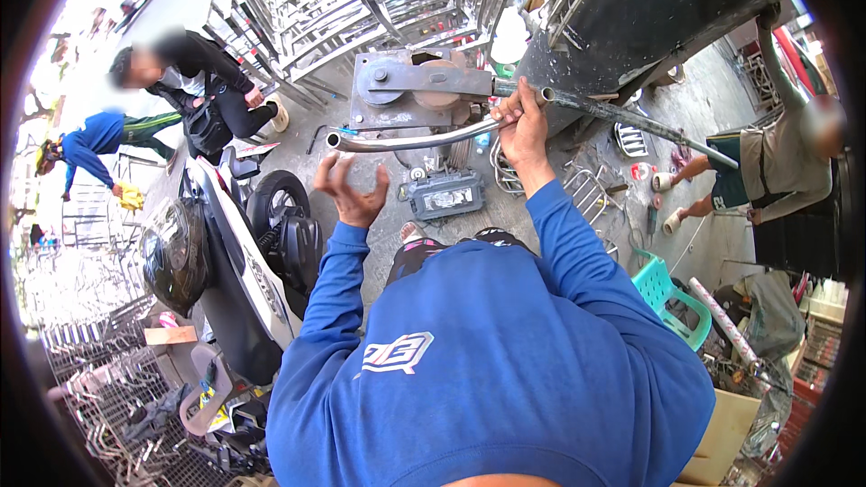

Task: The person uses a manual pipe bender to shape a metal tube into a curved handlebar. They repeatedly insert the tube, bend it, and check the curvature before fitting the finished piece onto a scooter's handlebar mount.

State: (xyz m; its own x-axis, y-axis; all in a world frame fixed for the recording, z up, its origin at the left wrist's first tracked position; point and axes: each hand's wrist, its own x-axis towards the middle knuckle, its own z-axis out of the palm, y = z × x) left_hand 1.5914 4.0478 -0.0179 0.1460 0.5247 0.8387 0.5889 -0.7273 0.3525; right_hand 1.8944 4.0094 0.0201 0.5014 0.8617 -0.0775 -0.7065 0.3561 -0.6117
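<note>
A curved, shiny metal tube (410,142) lies crosswise in front of me, its hollow ends facing up at the left and right. My right hand (525,131) is closed around it near the right end. Just below the left end, my left hand (352,191) has its fingers curled but apart, with nothing in it. Beyond the tube stands a manual pipe bender (415,86) with round dies on a rusty steel plate. Its long lever bar (622,114) reaches out to the right, passing close behind my right hand.
A grey case (442,196) sits on the ground below the bender. Welded metal frames (361,13) stand behind it. A motorcycle (248,252) is parked at left, near two people. At right are a green plastic stool (667,298) and a person (776,158).
</note>
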